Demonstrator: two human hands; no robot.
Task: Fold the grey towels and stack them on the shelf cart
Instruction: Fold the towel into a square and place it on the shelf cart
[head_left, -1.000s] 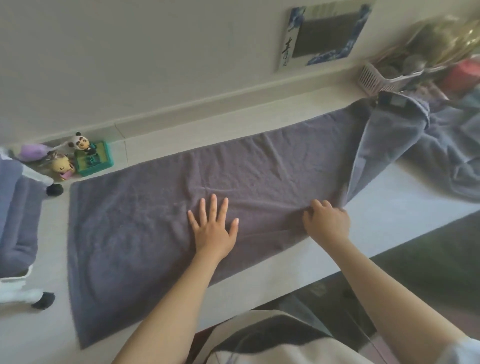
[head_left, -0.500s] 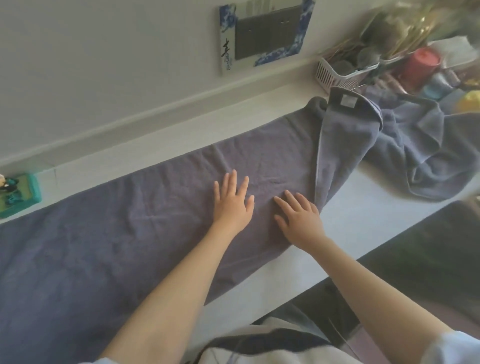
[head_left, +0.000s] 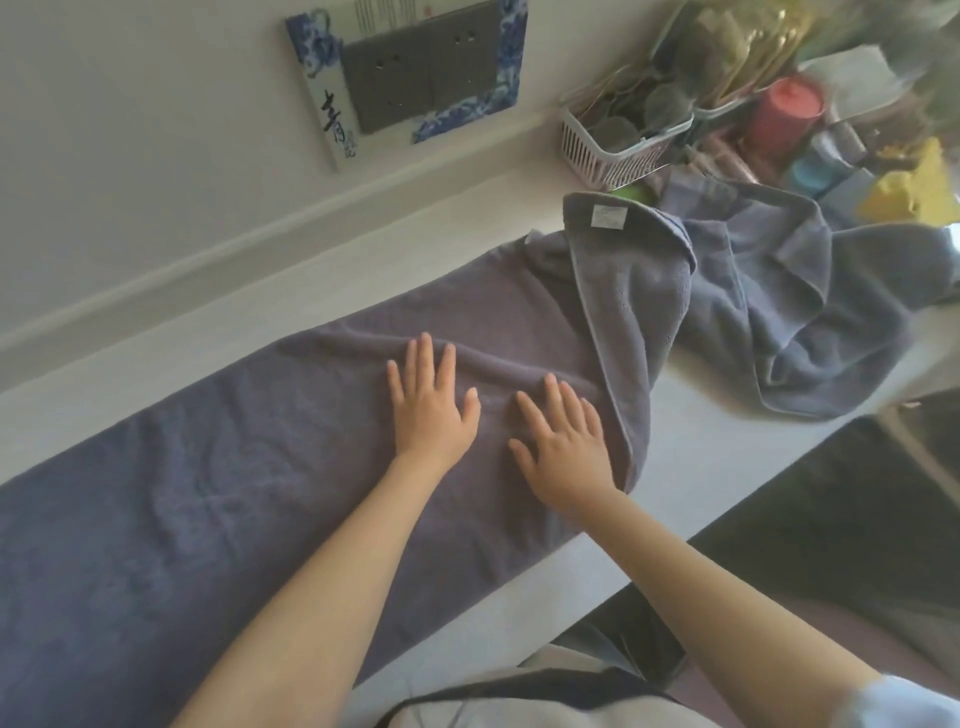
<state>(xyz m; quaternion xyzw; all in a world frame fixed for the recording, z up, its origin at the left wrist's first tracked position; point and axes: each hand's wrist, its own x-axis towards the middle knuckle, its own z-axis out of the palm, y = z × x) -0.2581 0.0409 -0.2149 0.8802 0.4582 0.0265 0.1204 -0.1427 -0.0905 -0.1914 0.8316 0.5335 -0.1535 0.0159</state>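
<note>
A long dark grey terry towel (head_left: 218, 493) lies spread flat along the white desk (head_left: 727, 457), running from the left edge of the view toward the desk's right end, its near long side close to the desk's front edge. The left hand (head_left: 434, 410) rests palm down on its middle, fingers straight and slightly spread, pressing the cloth; a low ridge of fabric bunches just beyond the fingertips. Just beside it the right hand (head_left: 563, 452) lies equally flat with fingers fanned, touching the towel next to a paler folded-over flap (head_left: 628, 322) whose white label faces up near the back. Further right, a second crumpled grey towel (head_left: 831, 317) sits heaped toward the desk's right end, in front of a white slotted plastic basket (head_left: 618, 150) and blurred coloured containers. The shelf cart is out of view. The cloth looks soft, limp and light, likely to sag and wrinkle rather than slip, so it is probably best pinched at the corners or along a hemmed edge and drawn taut for folding.
</note>
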